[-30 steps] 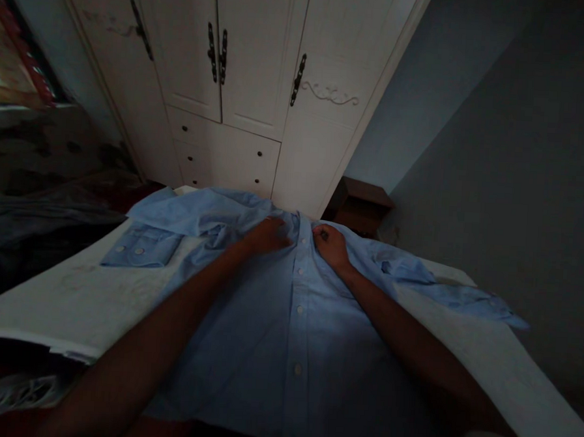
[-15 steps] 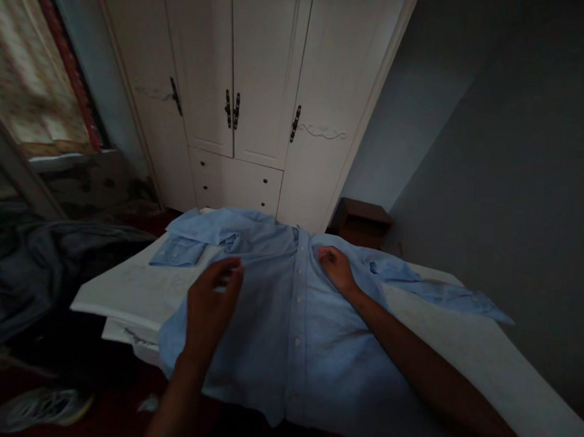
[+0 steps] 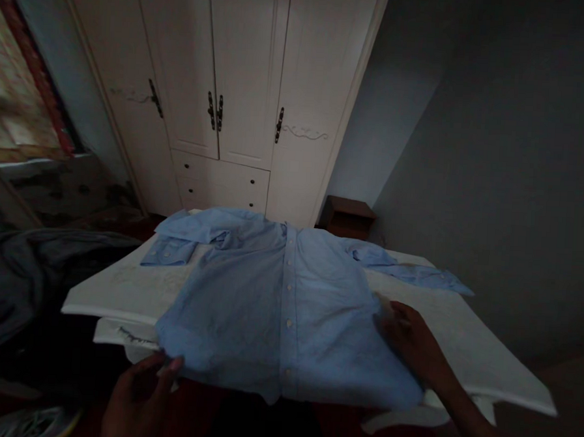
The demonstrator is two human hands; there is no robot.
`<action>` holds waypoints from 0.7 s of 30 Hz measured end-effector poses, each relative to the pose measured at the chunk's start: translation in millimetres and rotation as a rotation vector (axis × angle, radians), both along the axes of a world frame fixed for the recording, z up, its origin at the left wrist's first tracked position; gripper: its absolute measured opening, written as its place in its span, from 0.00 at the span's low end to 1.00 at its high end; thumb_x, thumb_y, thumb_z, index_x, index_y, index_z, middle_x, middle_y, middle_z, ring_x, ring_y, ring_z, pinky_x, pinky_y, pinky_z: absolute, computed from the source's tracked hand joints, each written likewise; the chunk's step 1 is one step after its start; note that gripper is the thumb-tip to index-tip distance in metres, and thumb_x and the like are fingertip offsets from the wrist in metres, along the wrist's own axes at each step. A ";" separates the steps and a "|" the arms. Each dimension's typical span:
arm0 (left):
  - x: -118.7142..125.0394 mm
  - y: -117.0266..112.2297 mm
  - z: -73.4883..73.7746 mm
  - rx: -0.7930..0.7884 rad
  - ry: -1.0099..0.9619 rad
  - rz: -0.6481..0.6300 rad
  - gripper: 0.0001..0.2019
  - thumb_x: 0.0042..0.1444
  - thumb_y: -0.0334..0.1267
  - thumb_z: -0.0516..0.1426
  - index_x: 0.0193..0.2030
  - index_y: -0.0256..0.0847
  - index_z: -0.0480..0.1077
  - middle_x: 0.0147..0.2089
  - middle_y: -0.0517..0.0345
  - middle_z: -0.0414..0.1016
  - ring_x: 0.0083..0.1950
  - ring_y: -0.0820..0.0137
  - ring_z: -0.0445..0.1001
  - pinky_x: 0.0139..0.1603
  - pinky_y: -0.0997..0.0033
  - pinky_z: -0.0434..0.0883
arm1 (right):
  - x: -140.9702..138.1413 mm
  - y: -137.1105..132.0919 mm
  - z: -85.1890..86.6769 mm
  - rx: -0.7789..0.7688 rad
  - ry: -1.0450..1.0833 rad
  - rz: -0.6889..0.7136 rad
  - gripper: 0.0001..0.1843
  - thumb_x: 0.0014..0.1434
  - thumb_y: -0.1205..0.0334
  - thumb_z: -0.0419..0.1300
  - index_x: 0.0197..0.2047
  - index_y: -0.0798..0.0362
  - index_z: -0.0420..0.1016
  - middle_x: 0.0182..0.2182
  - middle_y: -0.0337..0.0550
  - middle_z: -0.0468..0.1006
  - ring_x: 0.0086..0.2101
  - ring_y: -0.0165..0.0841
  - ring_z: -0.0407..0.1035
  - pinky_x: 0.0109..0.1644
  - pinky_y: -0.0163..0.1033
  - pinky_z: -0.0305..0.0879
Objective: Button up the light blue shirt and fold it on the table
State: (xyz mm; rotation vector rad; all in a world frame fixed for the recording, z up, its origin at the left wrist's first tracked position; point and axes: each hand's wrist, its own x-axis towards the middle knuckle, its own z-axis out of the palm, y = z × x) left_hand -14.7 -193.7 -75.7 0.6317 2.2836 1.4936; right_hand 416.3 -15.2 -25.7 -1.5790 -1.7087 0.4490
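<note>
A light blue button-up shirt (image 3: 248, 307) lies front side up on a white table (image 3: 462, 338), its buttoned placket running down the middle. Its sleeve on the left is folded back so the cuff (image 3: 170, 251) rests near the table's left side; the other sleeve (image 3: 421, 275) stretches out to the right. By the shirt's lower left corner is my left hand (image 3: 138, 396), open, thumb and forefinger a little apart. My right hand (image 3: 413, 342) is at the shirt's right side edge. Motion blurs its fingers, and whether they grip the fabric cannot be made out.
A white wardrobe (image 3: 241, 66) with dark handles stands behind the table. Beside it is a small brown cabinet (image 3: 348, 212). Dark clothing (image 3: 35, 264) is heaped at the left, and a shoe (image 3: 31, 423) lies on the floor at lower left.
My left hand has moved down and left, from above the shirt to its lower left corner. My right hand has gone from the chest area to the right side edge. The view has shifted slightly right.
</note>
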 end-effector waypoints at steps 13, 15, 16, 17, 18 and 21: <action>-1.2 8.2 -23.9 0.078 -0.080 -0.062 0.44 0.30 0.63 0.64 0.52 0.36 0.68 0.37 0.54 0.74 0.38 0.57 0.76 0.39 0.57 0.74 | -10.6 -34.4 24.0 -0.227 -0.247 0.117 0.22 0.51 0.42 0.56 0.36 0.51 0.76 0.32 0.47 0.81 0.33 0.42 0.75 0.38 0.43 0.67; -4.0 7.2 -25.9 0.083 -0.054 -0.053 0.41 0.29 0.62 0.65 0.48 0.37 0.69 0.40 0.50 0.74 0.36 0.59 0.75 0.34 0.60 0.73 | -11.7 -37.8 25.4 -0.247 -0.230 0.156 0.22 0.52 0.41 0.53 0.31 0.51 0.75 0.29 0.46 0.79 0.31 0.41 0.73 0.36 0.42 0.65; -5.0 6.2 -26.8 0.077 -0.034 -0.048 0.38 0.29 0.62 0.65 0.45 0.37 0.70 0.40 0.50 0.74 0.34 0.60 0.75 0.32 0.62 0.73 | -12.4 -40.5 26.6 -0.251 -0.206 0.171 0.23 0.53 0.40 0.52 0.29 0.51 0.74 0.27 0.44 0.78 0.29 0.39 0.72 0.35 0.41 0.64; -5.9 4.8 -27.9 0.064 -0.017 -0.044 0.36 0.29 0.62 0.65 0.42 0.37 0.70 0.38 0.51 0.75 0.33 0.60 0.74 0.30 0.63 0.72 | -13.0 -44.0 28.0 -0.252 -0.171 0.181 0.24 0.54 0.38 0.51 0.26 0.51 0.72 0.24 0.43 0.76 0.28 0.38 0.71 0.34 0.40 0.64; -6.6 3.1 -29.4 0.046 -0.009 -0.046 0.33 0.30 0.63 0.64 0.38 0.38 0.71 0.35 0.52 0.75 0.31 0.61 0.73 0.28 0.64 0.71 | -13.4 -47.9 29.4 -0.250 -0.129 0.184 0.25 0.54 0.37 0.51 0.24 0.51 0.69 0.23 0.42 0.73 0.27 0.36 0.69 0.32 0.39 0.63; -8.4 -4.5 -36.2 0.010 -0.046 -0.089 0.29 0.35 0.65 0.60 0.33 0.39 0.71 0.27 0.57 0.73 0.26 0.64 0.71 0.23 0.68 0.67 | -11.8 -60.6 31.5 -0.252 0.013 0.157 0.27 0.54 0.34 0.51 0.22 0.51 0.63 0.20 0.38 0.67 0.24 0.32 0.63 0.27 0.36 0.60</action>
